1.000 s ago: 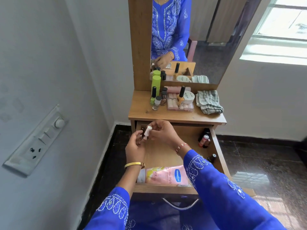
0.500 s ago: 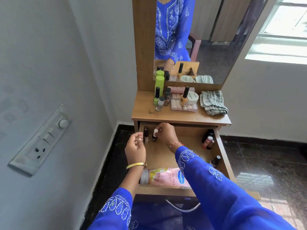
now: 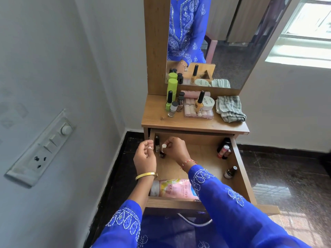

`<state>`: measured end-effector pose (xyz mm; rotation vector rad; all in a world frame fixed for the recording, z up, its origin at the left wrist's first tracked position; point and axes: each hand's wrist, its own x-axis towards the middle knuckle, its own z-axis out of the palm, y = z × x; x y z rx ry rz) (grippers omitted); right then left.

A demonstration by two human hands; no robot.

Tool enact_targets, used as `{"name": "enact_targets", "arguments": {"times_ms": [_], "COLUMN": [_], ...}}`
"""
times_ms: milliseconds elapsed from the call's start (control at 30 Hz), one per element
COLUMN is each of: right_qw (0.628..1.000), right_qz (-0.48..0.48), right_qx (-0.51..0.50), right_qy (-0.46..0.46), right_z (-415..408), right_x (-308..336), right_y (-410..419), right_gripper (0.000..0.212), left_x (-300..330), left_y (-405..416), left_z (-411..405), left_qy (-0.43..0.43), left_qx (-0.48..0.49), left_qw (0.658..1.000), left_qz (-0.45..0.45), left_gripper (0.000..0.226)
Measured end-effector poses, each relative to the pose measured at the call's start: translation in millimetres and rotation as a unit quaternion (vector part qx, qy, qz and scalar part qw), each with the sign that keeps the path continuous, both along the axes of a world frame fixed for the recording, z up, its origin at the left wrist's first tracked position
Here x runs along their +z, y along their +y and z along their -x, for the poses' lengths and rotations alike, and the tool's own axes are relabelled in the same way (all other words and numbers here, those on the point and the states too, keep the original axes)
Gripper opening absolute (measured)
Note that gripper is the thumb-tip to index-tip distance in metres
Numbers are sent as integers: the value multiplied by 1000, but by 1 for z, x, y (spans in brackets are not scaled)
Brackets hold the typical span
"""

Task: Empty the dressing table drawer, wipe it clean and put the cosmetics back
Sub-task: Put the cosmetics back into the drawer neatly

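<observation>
A pink tube [image 3: 176, 190] lies at the drawer [image 3: 241, 178] front. Farther in, her left hand [image 3: 144, 158] hangs loosely curled, holding nothing; her right hand [image 3: 176, 149] pinches a white-capped bottle [image 3: 163, 151] upright at the back-left corner. Cosmetics [image 3: 189, 104] crowd the tabletop [image 3: 179, 122].

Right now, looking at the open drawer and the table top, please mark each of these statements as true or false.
1. The right hand pinches the white cap of a small bottle standing at the back left of the drawer. True.
2. The pink lotion bottle stands upright. False: it lies on its side along the drawer's front wall.
3. The folded cloth lies on the table top, at its right end. True.
4. The left hand holds the cloth. False: it hovers at the drawer's left wall and holds nothing that can be seen.
5. The drawer is closed. False: it is pulled out.
</observation>
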<state>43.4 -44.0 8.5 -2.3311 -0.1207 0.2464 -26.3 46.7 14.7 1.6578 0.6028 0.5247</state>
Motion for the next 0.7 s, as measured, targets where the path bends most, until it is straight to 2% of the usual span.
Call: {"name": "enact_targets", "arguments": {"times_ms": [500, 700], "right_qw": [998, 998], "right_qz": [3, -22], "right_qx": [70, 58], "right_qy": [-3, -12], "right_z": [8, 9], "right_x": [3, 7], "right_y": [10, -2], "right_gripper": [20, 21], "left_x": [2, 4], "left_y": [1, 0], "left_z": [3, 3], "left_qy": [10, 17], "left_qx": [-4, -6], "left_qw": [1000, 1000], "left_qz": [0, 7], "left_gripper": [23, 22]}}
